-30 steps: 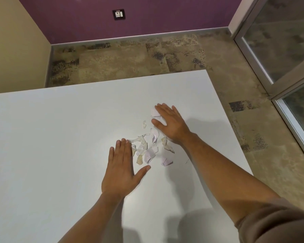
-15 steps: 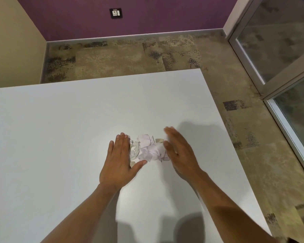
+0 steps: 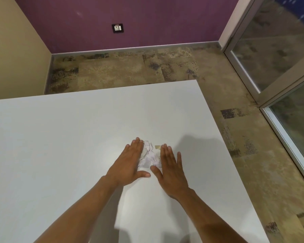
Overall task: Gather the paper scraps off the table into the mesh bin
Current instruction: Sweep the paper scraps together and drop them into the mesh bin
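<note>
A small heap of white and tan paper scraps lies on the white table, squeezed between my two hands. My left hand rests flat on the table against the left side of the heap, fingers straight, thumb stretched under the scraps. My right hand lies flat against the right side, thumb almost meeting the left thumb. Neither hand grips anything. One tan scrap pokes out beyond my right fingertips. No mesh bin is in view.
The table's right edge and far edge drop off to a patterned brown carpet. A purple wall with a socket stands behind; a glass door frame is on the right.
The scattered scraps have been pushed into one tight heap. My right hand swept left and toward me; both hands have closed in until the thumbs nearly touch.
</note>
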The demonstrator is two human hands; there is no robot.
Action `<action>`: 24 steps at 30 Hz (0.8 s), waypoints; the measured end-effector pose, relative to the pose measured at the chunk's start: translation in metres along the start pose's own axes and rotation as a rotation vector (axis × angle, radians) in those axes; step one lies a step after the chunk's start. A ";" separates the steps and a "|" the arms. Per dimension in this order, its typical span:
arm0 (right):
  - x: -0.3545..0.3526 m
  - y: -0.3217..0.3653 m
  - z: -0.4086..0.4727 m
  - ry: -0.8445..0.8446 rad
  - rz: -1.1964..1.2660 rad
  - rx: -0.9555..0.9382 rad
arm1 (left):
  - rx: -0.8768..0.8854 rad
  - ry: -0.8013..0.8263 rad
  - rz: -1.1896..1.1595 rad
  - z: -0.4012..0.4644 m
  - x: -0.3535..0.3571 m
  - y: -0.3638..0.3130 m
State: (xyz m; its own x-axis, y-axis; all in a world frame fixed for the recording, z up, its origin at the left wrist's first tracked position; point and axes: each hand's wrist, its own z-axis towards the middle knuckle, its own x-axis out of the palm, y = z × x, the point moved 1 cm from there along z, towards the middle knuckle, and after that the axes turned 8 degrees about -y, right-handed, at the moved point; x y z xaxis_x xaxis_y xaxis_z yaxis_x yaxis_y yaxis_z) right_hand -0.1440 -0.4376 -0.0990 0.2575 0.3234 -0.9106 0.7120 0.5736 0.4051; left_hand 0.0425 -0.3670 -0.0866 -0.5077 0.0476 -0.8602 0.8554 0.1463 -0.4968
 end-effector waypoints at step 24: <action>-0.013 0.040 0.001 -0.042 -0.144 -0.097 | 0.100 -0.166 -0.001 -0.014 -0.013 -0.011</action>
State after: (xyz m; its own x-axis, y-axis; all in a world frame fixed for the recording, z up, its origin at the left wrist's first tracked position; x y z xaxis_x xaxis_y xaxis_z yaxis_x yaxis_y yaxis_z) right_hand -0.1181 -0.4194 -0.0713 0.1858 0.2024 -0.9615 0.6773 0.6826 0.2745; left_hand 0.0387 -0.3557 -0.0686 -0.4916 -0.1172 -0.8629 0.8652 0.0467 -0.4993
